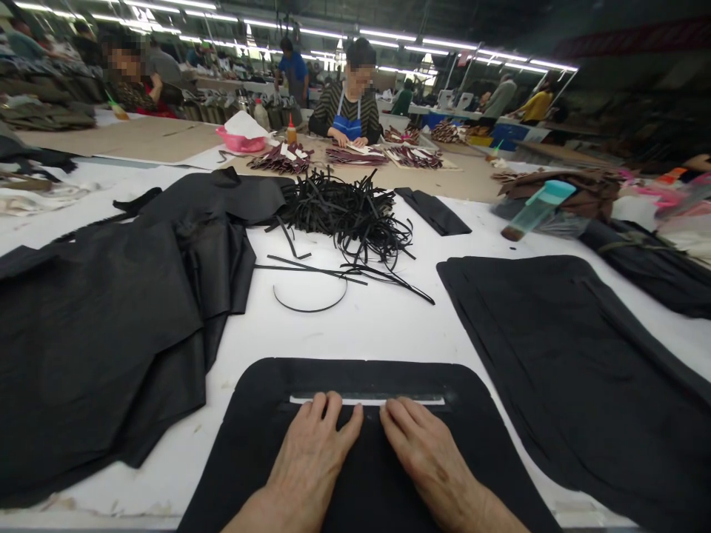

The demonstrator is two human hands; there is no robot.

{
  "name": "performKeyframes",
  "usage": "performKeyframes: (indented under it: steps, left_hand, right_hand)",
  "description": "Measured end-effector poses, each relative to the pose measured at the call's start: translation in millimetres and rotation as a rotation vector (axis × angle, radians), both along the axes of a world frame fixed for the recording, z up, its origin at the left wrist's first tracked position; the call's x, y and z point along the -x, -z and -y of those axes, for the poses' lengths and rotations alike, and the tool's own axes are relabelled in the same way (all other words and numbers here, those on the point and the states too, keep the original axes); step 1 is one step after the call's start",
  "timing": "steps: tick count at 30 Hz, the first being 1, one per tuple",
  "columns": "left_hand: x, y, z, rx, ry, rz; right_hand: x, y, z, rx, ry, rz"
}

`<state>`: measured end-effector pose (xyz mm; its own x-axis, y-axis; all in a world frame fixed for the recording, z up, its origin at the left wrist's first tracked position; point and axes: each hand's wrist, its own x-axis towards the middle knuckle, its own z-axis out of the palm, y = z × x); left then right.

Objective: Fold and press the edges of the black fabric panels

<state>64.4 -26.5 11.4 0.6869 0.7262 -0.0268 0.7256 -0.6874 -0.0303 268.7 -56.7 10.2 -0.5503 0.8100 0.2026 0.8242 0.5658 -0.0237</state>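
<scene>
In front of me a black sheet panel (pixel 366 474) with rounded upper corners lies flat on the white table. A long narrow slot (pixel 366 401) crosses its upper part, showing white inside. My left hand (pixel 311 451) rests on the panel, its fingertips at the slot's lower edge and its thumb held apart. Close beside it, my right hand (pixel 427 448) presses its fingertips at the same edge, right of the slot's middle. Its fingers lie side by side, and neither hand is lifting anything.
Loose black strips (pixel 349 211) are heaped beyond the panel. Draped black sheets (pixel 100 340) cover the left, stacked black panels (pixel 578 370) the right. A teal-lidded bottle (pixel 536 211) lies tilted at back right. A co-worker (pixel 347 104) works across the table.
</scene>
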Motion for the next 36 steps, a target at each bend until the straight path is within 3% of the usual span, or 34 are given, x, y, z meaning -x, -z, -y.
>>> performKeyframes:
  steps: [7,12,16,21,27,36]
  left_hand:
    - [23.7,15.5,4.0,-0.087,0.025,0.062]
    - [45.2,2.8,-0.9,0.007,-0.018,0.232]
    - [62.8,-17.0,-13.3,0.207,-0.135,0.439]
    - [72.6,-27.8,-32.5,0.383,-0.277,0.589]
    - [68.6,-20.5,-44.9,0.327,-0.26,0.49]
    - [68.0,-20.7,-47.7,0.311,-0.244,0.449]
  right_hand:
    - [-16.3,-7.0,7.4,-0.007,0.062,0.038]
    - [-15.9,-16.2,8.2,-0.017,0.181,0.036]
    - [6.6,-28.7,-3.9,0.013,0.227,-0.077]
    - [55.4,-36.1,-28.8,0.179,0.137,-0.206]
    - [92.2,-23.1,-53.0,0.248,0.084,-0.222]
    - [102.2,2.8,-56.2,-0.033,-0.07,-0.053]
